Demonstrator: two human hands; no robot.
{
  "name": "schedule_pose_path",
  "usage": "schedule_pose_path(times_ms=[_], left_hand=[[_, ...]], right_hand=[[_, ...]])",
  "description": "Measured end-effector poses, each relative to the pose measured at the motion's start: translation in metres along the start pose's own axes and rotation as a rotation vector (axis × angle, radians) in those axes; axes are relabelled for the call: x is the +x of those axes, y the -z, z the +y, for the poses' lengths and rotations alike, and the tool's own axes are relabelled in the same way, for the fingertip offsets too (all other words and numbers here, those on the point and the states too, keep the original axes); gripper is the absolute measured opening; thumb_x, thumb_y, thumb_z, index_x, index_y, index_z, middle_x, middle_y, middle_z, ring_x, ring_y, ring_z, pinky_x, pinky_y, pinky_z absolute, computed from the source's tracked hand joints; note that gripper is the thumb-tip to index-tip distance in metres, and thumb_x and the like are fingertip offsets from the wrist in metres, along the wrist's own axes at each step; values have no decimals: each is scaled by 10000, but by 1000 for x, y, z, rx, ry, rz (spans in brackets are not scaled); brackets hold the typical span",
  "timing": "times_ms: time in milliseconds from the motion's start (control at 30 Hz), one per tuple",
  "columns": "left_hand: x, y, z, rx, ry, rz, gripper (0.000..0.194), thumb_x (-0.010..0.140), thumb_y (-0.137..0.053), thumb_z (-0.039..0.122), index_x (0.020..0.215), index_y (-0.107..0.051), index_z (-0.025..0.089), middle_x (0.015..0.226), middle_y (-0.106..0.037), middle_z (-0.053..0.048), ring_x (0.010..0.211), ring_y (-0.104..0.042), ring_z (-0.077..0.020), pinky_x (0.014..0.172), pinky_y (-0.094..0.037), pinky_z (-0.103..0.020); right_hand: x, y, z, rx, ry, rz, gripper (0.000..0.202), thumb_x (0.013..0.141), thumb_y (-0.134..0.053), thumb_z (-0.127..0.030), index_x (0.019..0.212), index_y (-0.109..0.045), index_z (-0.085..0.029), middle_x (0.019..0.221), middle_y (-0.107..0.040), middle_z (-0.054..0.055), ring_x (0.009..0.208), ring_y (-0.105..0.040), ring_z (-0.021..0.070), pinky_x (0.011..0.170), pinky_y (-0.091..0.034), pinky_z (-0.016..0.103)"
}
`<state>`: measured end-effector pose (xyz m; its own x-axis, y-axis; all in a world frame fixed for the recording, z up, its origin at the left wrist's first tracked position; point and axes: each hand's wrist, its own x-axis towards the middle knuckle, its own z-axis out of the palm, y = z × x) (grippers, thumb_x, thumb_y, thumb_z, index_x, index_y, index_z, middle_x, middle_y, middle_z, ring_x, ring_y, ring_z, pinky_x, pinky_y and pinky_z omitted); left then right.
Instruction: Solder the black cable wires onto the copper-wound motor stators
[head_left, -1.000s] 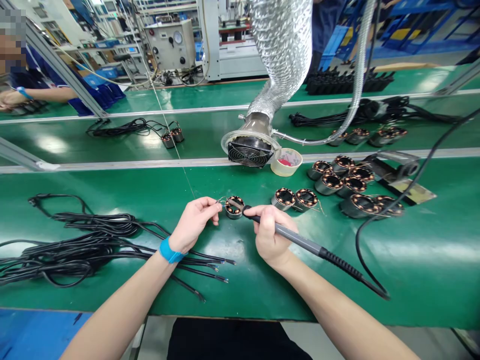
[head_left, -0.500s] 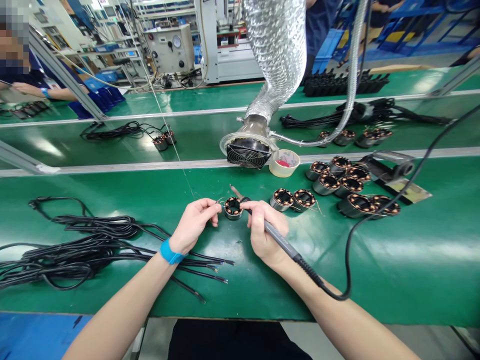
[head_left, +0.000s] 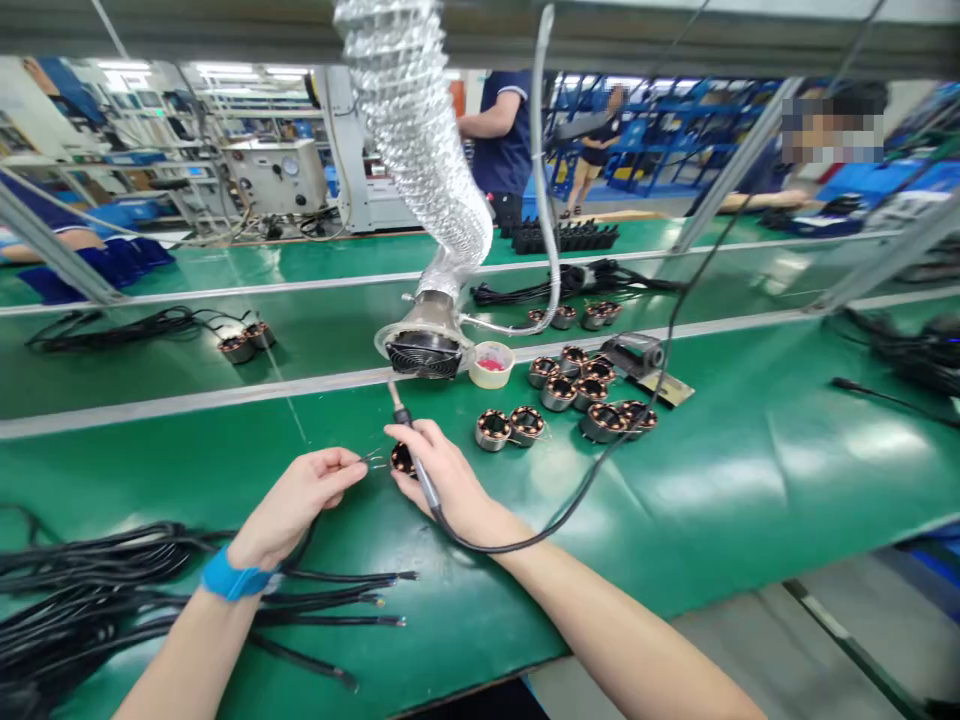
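My left hand is closed in a pinch on the thin stripped wires at the end of a black cable, which runs down behind the wrist. The wire tips point at a small motor stator with copper windings. My right hand is wrapped round a soldering iron, its tip up and to the left, beside the stator. Right fingers also rest against the stator and hide part of it. Two more stators, one of them this stator, stand just right of my right hand.
Black cables lie in a bundle at left. Behind the hands hangs a fume extractor on a foil duct. A tub with something red, several stators and an iron stand are farther right. The iron's cord loops across the table.
My view has swung right and up, so things sit farther left. My right hand has shifted its hold, with fingers now against the stator and the iron more upright. My left hand still pinches wires.
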<state>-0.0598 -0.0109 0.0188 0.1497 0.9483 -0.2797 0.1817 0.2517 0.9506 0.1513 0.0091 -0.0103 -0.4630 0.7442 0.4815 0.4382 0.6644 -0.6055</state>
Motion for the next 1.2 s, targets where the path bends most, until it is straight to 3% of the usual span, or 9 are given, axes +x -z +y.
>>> schedule_pose_path(times_ms=[233,400,567,767,900,1067,1200], left_hand=[[1,3,-3,-116,49,-14,353,677,-812,425,797,-658,130,602,-400,64,508,-223,-56,464,-145,-208],[7,-10,-7,-144,10,36,369,657,-817,447,729,-646,128,580,-421,64,464,-231,-41,444,-131,-211],[13,-20,-10,-77,-2,106,389,698,-787,476,808,-680,119,594,-441,54,454,-227,-36,434,-106,-222],[8,-11,-3,-213,-12,50,395,707,-775,481,793,-687,106,574,-425,59,446,-221,-25,433,-99,-212],[8,-10,-3,-253,-28,99,362,726,-762,446,728,-639,106,593,-470,45,432,-218,-10,424,-94,-205],[9,-20,-8,-204,-26,208,375,727,-752,475,726,-641,117,509,-308,95,428,-194,-26,415,-94,-205],[10,-22,-8,-195,-16,190,413,715,-750,514,775,-676,112,501,-264,103,432,-167,-33,418,-82,-212]], right_hand=[[-1,11,-5,22,11,-55,601,847,-637,-115,1385,-403,-244,1177,-504,60,960,-568,161,880,-484,278],[-2,7,-5,46,11,-27,569,855,-607,-86,1370,-421,-242,1160,-512,64,936,-579,159,860,-494,287],[-1,1,-1,76,-23,15,579,845,-629,-88,1365,-432,-246,1167,-511,65,925,-581,164,849,-498,297],[0,-2,1,44,-17,46,576,843,-666,-134,1362,-448,-259,1127,-540,65,968,-589,196,888,-515,356],[1,-8,1,55,28,77,531,869,-613,-109,1353,-465,-268,1111,-536,68,959,-602,191,878,-537,361],[1,-17,-1,159,69,138,540,889,-519,-47,1371,-452,-281,1133,-505,61,991,-615,155,923,-531,334],[2,-21,-3,183,85,175,540,896,-499,-44,1376,-450,-285,1147,-498,63,988,-633,140,950,-530,337]])
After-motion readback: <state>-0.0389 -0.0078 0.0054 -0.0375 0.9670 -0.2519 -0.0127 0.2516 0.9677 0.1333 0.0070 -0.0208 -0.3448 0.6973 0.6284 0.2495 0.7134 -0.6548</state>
